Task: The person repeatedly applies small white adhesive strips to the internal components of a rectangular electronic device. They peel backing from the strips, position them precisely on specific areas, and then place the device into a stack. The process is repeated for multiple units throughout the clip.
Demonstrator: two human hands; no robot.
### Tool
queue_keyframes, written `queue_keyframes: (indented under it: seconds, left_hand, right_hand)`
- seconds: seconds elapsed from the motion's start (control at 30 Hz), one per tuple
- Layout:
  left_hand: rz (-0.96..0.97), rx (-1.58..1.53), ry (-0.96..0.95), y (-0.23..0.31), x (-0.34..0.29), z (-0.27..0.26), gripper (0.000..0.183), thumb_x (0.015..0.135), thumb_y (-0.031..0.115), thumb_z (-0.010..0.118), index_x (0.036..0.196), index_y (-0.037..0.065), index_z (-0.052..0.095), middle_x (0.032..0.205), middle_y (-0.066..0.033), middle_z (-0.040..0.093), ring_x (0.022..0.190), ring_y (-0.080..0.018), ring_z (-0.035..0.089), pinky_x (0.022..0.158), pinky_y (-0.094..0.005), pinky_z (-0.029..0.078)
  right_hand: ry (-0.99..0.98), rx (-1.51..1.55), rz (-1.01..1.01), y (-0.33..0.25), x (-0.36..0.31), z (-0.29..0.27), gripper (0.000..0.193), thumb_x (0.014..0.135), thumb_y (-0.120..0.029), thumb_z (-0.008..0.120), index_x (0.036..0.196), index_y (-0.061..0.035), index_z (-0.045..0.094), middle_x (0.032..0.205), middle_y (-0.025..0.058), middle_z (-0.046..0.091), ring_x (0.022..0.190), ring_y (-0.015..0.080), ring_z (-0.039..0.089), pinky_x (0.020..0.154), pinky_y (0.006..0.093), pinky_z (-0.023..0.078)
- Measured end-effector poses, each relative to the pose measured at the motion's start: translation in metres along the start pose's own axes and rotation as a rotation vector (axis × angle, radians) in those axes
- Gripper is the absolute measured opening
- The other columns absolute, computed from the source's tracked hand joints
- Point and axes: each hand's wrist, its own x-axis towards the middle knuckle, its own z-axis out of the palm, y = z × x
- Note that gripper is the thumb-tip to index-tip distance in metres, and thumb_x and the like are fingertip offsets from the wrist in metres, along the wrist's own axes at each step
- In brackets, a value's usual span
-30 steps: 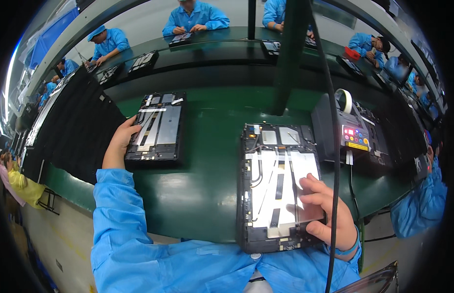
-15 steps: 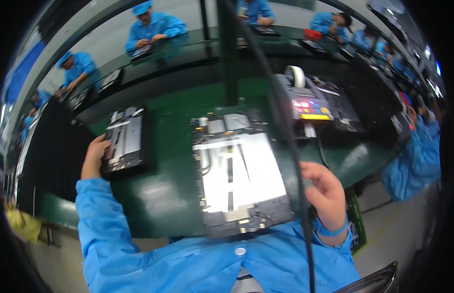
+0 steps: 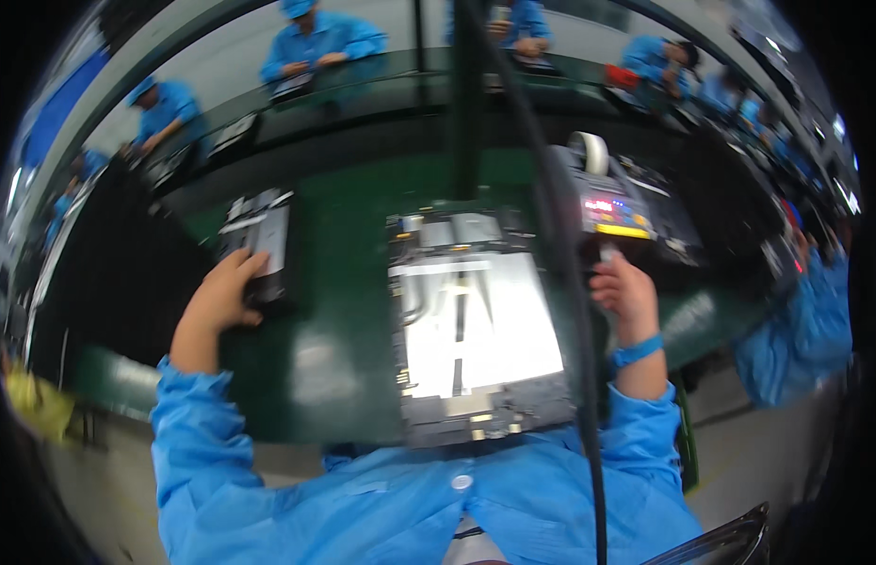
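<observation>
In the middle lies an opened tablet-like device (image 3: 485,320) with a bright silver panel, dark boards at its ends and several tapes across it. My left hand (image 3: 221,292) rests over the near left part of a smaller-looking stack of similar device parts (image 3: 271,235), fingers stretched and thumb apart. At the right, my right hand (image 3: 628,294) reaches up to the front of a tape dispenser (image 3: 612,207) with a lit display and a white roll on top. Its fingertips are pinched on the short white tape strip (image 3: 607,251) sticking out there, slightly blurred.
A black cable (image 3: 572,311) hangs down between the device and my right hand. A dark post (image 3: 466,113) stands behind the device. Another opened device (image 3: 664,212) lies beside the dispenser. Black partitions (image 3: 118,273) flank the green table (image 3: 334,377). Co-workers in blue sit beyond and at right.
My right hand has moved up and away from me to the dispenser's tape strip. My left hand has shifted from the stack's left side to over its near part. The whole view has shifted slightly.
</observation>
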Motion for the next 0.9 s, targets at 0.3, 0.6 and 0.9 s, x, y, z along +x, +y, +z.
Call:
queue_keyframes:
  seconds: [0.3,0.6,0.9]
  left_hand:
    - [-0.008,-0.05,0.05,0.006,-0.008,-0.006,0.076,0.055,0.012,0.08,0.126,0.012,0.055,0.131,-0.0146,0.049,0.119,-0.0343,0.049,0.101,-0.0375,0.041]
    - [0.01,-0.015,0.029,-0.007,-0.008,0.008,0.074,0.059,0.012,0.079,0.129,0.012,0.053,0.131,-0.0141,0.048,0.12,-0.0321,0.048,0.103,-0.0366,0.04]
    - [0.044,-0.192,0.043,-0.012,0.037,-0.022,0.053,0.073,0.034,0.075,0.115,0.004,0.063,0.116,-0.0174,0.058,0.111,-0.0311,0.055,0.095,-0.0365,0.044]
  right_hand:
    - [-0.062,0.153,-0.075,0.011,0.009,-0.007,0.023,0.093,-0.029,0.058,0.091,-0.0062,0.063,0.068,0.0004,0.059,0.057,0.0104,0.055,0.052,0.0211,0.042]
    - [-0.11,0.225,-0.026,0.017,0.016,-0.013,0.022,0.093,-0.027,0.057,0.091,-0.0066,0.063,0.069,0.0004,0.059,0.059,0.0108,0.056,0.054,0.0223,0.044]
    - [-0.069,0.229,-0.055,0.015,0.01,-0.008,0.021,0.093,-0.027,0.057,0.09,-0.0068,0.062,0.069,0.0008,0.058,0.06,0.0115,0.055,0.057,0.0241,0.045]
